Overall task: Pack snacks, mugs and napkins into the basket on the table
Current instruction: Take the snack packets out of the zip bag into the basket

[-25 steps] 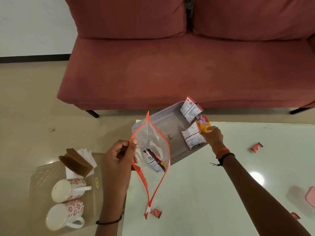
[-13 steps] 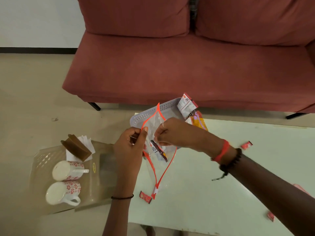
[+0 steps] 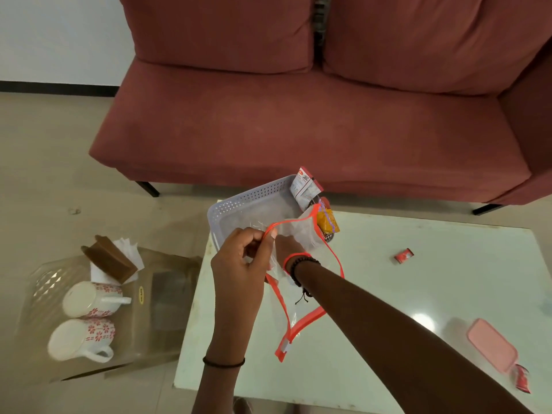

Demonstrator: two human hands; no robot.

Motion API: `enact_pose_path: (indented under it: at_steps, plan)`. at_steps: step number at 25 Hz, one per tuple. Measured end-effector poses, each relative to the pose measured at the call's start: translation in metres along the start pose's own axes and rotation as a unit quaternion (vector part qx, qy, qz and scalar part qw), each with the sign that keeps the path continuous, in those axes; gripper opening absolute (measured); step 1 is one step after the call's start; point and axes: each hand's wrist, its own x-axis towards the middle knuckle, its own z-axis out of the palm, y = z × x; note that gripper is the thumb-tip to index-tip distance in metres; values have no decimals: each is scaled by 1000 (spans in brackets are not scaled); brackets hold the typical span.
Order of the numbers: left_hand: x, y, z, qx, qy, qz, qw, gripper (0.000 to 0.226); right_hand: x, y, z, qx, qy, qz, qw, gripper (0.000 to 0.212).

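The left hand [image 3: 239, 264] is pinching the orange rim of a clear zip bag [image 3: 301, 264], its fingers [image 3: 270, 234] closed on the upper edge of the bag's mouth and holding it open. The right hand [image 3: 285, 248] is reaching inside that mouth, buried to the wrist, so its fingers are hidden behind the plastic and the left hand, and I cannot tell whether they are open or closed on anything. A red band and a dark bead bracelet [image 3: 301, 264] are sitting on the right wrist just at the bag's opening.

Just beyond the left fingers, the grey perforated basket [image 3: 245, 204] is resting on the far left corner of the pale counter [image 3: 418, 279]. A white and red snack packet [image 3: 306, 188] is leaning up in the basket's far right corner, and a yellow snack packet [image 3: 327, 221] is lying just right of the bag's top edge.

Well to the left of the left fingers, off the counter, a clear stool [image 3: 155, 309] is carrying two flowered mugs [image 3: 89, 321] lying on their sides and a brown napkin holder [image 3: 110, 261] with white napkins [image 3: 128, 249]. Well to the right of the hands, a small red sachet [image 3: 403, 256] is lying on the counter, and nearer the viewer a pink lid [image 3: 491, 345] is sitting beside another red sachet [image 3: 521, 382].
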Motion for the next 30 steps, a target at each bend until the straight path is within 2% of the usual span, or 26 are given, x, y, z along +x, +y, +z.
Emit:
enact_pose_path:
  at_steps: [6, 10, 14, 17, 19, 22, 26, 30]
  plan:
    - [3, -7, 5, 2, 4, -5, 1000, 18, -4, -2, -4, -7, 8, -23, 1000, 34]
    - [10, -11, 9, 18, 22, -12, 1000, 19, -15, -16, -27, -34, 1, -54, 998, 16]
    - [28, -18, -5, 5, 30, -45, 999, 22, -49, -27, -56, -59, 75, -141, 985, 36]
    - [46, -25, -24, 4, 45, -76, 996, 27, -75, -37, -82, 38, 110, -142, 983, 54]
    - [56, -26, -37, 15, 62, -71, 995, 26, -90, -41, -103, 125, 110, -139, 976, 57]
    - [68, -23, -51, 19, 75, -68, 995, 18, -103, -44, -130, 286, 84, -160, 941, 50]
    - [80, -25, -59, 26, 78, -77, 994, 22, -92, -42, -149, 481, 43, -170, 859, 39]
    - [91, -35, -65, 26, 88, -84, 992, 28, -59, -31, -174, 596, -32, -176, 783, 41]
